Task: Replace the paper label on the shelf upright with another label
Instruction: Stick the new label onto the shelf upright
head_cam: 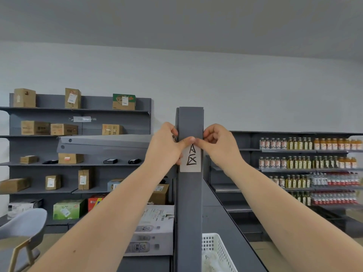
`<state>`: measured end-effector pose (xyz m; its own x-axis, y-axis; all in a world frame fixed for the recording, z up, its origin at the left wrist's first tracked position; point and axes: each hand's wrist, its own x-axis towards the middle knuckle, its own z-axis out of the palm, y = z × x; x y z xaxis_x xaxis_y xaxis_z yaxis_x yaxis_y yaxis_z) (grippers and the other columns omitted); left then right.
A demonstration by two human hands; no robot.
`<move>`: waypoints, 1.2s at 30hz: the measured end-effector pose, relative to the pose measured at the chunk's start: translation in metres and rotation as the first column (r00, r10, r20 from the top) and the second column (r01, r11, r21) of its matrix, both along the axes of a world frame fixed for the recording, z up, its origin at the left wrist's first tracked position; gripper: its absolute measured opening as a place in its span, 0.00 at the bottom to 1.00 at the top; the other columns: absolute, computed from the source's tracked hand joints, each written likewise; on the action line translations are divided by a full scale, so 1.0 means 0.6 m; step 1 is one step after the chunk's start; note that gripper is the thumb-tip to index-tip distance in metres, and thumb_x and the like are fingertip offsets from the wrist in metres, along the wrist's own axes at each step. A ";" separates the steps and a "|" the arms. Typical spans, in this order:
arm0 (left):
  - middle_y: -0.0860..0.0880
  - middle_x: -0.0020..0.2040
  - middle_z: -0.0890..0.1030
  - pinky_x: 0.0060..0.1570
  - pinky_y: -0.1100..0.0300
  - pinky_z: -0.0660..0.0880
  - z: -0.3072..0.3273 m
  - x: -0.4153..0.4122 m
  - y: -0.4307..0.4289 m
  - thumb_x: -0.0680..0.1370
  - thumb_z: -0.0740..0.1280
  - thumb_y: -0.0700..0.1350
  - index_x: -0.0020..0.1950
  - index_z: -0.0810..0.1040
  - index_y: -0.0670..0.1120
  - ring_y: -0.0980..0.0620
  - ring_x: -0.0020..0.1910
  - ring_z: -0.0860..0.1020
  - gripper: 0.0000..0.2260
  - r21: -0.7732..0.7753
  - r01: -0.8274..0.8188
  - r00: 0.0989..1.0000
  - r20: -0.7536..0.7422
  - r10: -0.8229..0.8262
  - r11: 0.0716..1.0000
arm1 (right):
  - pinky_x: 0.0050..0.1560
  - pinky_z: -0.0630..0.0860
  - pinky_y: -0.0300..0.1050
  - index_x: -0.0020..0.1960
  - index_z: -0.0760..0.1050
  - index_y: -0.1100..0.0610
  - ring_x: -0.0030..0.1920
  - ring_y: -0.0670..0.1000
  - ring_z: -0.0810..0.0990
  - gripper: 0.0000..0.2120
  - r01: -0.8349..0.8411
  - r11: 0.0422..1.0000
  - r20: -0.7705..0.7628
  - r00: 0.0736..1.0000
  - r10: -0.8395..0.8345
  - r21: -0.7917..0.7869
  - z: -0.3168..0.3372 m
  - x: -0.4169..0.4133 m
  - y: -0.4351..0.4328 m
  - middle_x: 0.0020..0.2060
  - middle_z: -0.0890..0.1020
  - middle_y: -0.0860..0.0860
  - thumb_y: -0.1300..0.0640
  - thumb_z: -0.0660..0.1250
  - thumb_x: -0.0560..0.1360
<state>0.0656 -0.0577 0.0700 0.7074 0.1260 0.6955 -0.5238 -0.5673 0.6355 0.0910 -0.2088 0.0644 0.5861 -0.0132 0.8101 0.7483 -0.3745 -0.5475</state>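
A white paper label (191,160) with black handwritten marks is on the front face of the dark grey shelf upright (190,203), straight ahead. My left hand (167,146) wraps around the upright's left edge, its thumb pressed on the label's top edge. My right hand (218,144) comes in from the right, with thumb and forefinger pinched at the label's top right corner. The label's upper part is hidden under the thumbs. A bit of dark marking shows behind my left hand on the upright's left side; I cannot tell what it belongs to.
A white plastic basket (216,250) with papers sits low right of the upright. Grey shelves with cardboard boxes (64,129) stand at the left, shelves of bottles (306,144) at the right. A grey chair (23,230) stands lower left. Stacked white cartons (153,232) sit left of the upright.
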 end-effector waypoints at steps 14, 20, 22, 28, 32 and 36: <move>0.47 0.30 0.83 0.27 0.65 0.78 -0.087 -0.003 0.028 0.74 0.71 0.49 0.69 0.66 0.54 0.56 0.24 0.81 0.26 -0.003 0.109 0.991 0.083 -0.108 0.994 | 0.33 0.71 0.43 0.45 0.74 0.58 0.32 0.48 0.73 0.12 -0.136 0.987 -0.179 0.972 0.150 0.090 -0.080 0.008 -0.020 0.33 0.77 0.53 0.56 0.76 0.68; 0.47 0.30 0.83 0.39 0.58 0.82 -0.095 0.000 0.037 0.72 0.74 0.49 0.74 0.60 0.58 0.56 0.27 0.82 0.35 0.106 0.127 0.988 0.074 -0.135 0.986 | 0.32 0.69 0.44 0.37 0.73 0.58 0.30 0.48 0.70 0.15 -0.082 0.996 -0.158 0.984 0.077 -0.025 -0.108 -0.001 -0.019 0.28 0.75 0.50 0.51 0.77 0.66; 0.47 0.30 0.84 0.46 0.55 0.81 -0.087 -0.001 0.038 0.72 0.74 0.49 0.73 0.60 0.57 0.57 0.26 0.82 0.34 0.140 0.123 0.989 0.064 -0.133 0.982 | 0.30 0.66 0.41 0.35 0.69 0.58 0.29 0.46 0.68 0.20 -0.036 0.994 -0.121 0.992 0.024 -0.104 -0.096 -0.004 -0.013 0.28 0.74 0.50 0.48 0.78 0.63; 0.47 0.35 0.85 0.40 0.61 0.82 -0.080 -0.002 0.033 0.74 0.72 0.46 0.74 0.57 0.54 0.56 0.28 0.82 0.34 0.225 0.095 0.995 0.021 -0.102 0.970 | 0.29 0.69 0.41 0.34 0.68 0.57 0.27 0.47 0.71 0.17 -0.140 0.974 -0.210 0.972 0.101 -0.180 -0.080 -0.002 -0.023 0.29 0.76 0.55 0.52 0.75 0.68; 0.49 0.39 0.85 0.36 0.62 0.82 -0.076 0.001 0.048 0.74 0.72 0.44 0.75 0.56 0.58 0.55 0.32 0.84 0.35 0.199 0.179 0.983 -0.077 -0.167 0.964 | 0.31 0.74 0.43 0.39 0.71 0.60 0.30 0.51 0.76 0.11 -0.295 0.938 -0.311 0.922 0.230 -0.181 -0.074 0.007 -0.039 0.30 0.80 0.55 0.58 0.71 0.72; 0.49 0.40 0.85 0.37 0.63 0.82 -0.085 -0.004 0.048 0.75 0.71 0.43 0.76 0.54 0.59 0.55 0.33 0.84 0.36 0.199 0.196 0.980 -0.064 -0.186 0.960 | 0.31 0.74 0.45 0.39 0.69 0.60 0.32 0.53 0.75 0.10 -0.337 0.932 -0.304 0.909 0.285 -0.132 -0.083 0.013 -0.038 0.30 0.78 0.56 0.61 0.70 0.73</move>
